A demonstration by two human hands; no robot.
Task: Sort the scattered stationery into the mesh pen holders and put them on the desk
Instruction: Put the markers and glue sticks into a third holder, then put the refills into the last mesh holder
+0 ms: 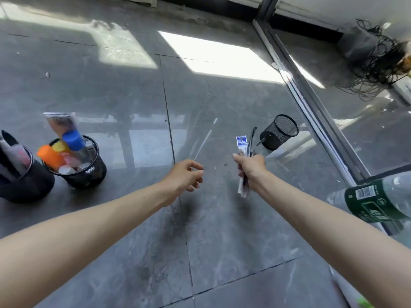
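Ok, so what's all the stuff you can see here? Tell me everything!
full mesh pen holder: one, black, upright, left
markers: several, orange, blue and yellow caps, inside the full mesh pen holder
dark holder: one, black, far left edge
tipped mesh pen holder: one, black, on its side, right of middle
pen bundle: one, dark pens with a white-blue packet, in the right hand
bottle: one, clear, green label, right edge
cables: one tangle, black, top right
floor: grey tiles
left hand: empty, fingers loose
right hand: grips the pen bundle
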